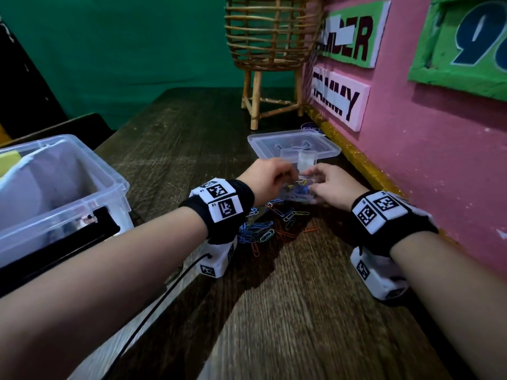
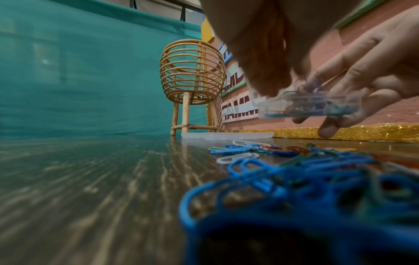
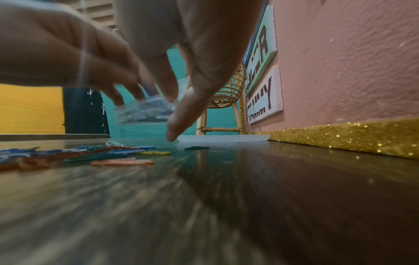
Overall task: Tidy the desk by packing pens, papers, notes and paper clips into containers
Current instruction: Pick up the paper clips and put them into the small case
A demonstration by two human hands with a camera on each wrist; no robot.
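Paper clips going into a small clear box, held above the desk.

We find the right hand [image 1: 333, 187] gripping the small clear box [image 2: 310, 105] off the desk [image 1: 288, 311]; the left hand [image 1: 267, 176] apparently pinches clips over it, though blur obscures this. Loose paper clips [image 1: 270, 229] lie below, near both wrists.

two hands [image 1: 267, 176], one small clear box [image 1: 297, 189], one lid [image 1: 293, 145], many paper clips [image 1: 270, 229]
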